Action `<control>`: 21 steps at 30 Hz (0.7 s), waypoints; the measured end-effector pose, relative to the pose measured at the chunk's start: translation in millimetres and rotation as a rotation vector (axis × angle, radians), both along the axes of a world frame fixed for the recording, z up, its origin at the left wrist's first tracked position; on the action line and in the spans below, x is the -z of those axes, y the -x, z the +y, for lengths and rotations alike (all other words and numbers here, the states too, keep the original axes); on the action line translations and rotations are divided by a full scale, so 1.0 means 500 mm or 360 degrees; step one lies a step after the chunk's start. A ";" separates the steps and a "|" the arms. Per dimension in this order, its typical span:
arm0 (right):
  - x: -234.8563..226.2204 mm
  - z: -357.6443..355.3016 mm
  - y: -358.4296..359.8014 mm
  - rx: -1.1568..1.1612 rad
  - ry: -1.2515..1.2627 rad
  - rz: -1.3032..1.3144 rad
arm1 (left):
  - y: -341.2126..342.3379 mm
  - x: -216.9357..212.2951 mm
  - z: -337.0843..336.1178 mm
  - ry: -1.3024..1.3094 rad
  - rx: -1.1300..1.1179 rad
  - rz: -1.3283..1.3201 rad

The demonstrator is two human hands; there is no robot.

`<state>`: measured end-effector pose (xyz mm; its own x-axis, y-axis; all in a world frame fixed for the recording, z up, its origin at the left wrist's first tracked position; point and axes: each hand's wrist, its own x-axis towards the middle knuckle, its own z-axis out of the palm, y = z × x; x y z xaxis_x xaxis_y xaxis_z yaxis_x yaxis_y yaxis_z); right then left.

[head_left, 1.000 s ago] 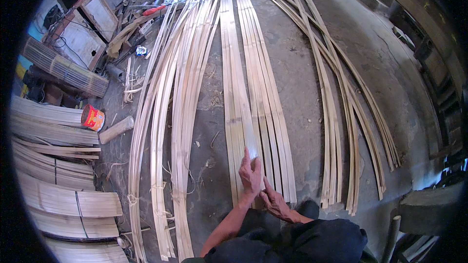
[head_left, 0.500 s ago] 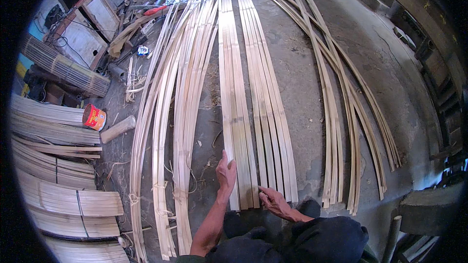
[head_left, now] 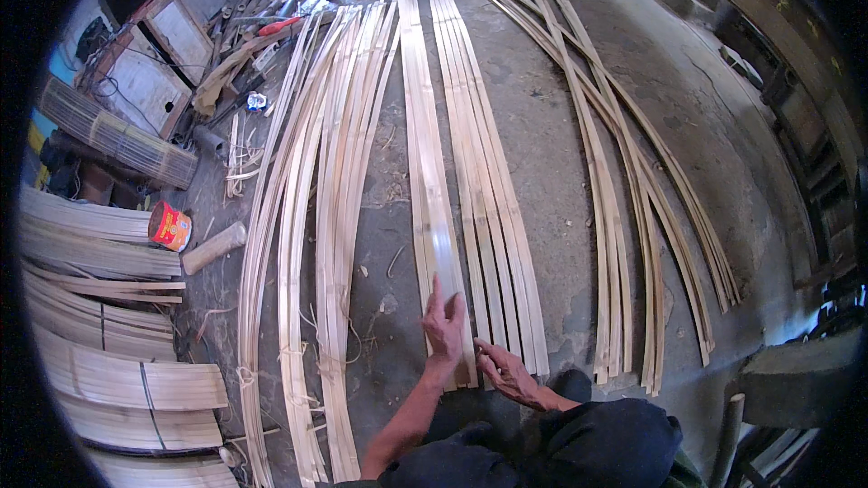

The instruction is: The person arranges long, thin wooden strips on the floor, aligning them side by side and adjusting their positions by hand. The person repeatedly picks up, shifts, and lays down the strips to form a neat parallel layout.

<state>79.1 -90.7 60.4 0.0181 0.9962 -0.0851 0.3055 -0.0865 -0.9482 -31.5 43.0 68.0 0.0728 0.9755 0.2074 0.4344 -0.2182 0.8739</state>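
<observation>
Long pale bamboo strips lie side by side on the floor in front of me in a narrow band. My left hand is over the near part of this band, index finger stretched forward and the others apart. My right hand is low at the band's right edge near the strip ends, its fingers bent together against a strip. The exact grip of those fingertips is partly hidden. Just right of the band lies a second row of bamboo strips, with narrow gaps between its near ends.
Loose bamboo strips lie to the left, some tied with thin bands. Crossed strips lie to the right. At the left are bound slat bundles, a red tub, a wooden cylinder and a rolled slatted mat.
My left hand has moved right, from the band's left edge to over its strips, and its index finger points forward. My right hand stays almost in place. The view has shifted slightly.
</observation>
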 end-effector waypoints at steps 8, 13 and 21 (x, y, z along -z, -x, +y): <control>0.031 -0.015 -0.018 0.0219 0.0439 0.0152 | -0.110 0.037 -0.028 0.0270 0.0103 -0.0284; 0.029 -0.010 -0.029 0.0439 0.0356 0.0267 | -0.157 0.071 -0.034 0.0365 0.0176 -0.0243; 0.016 -0.024 -0.057 0.0606 0.0508 -0.0096 | -0.153 0.124 -0.035 0.0369 0.0420 0.0034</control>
<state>107.8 -102.9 52.4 0.3899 0.8422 -0.3725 0.2492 -0.4859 -0.8377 45.1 25.6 5.9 0.3308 0.9435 -0.0217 0.4082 -0.1223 0.9047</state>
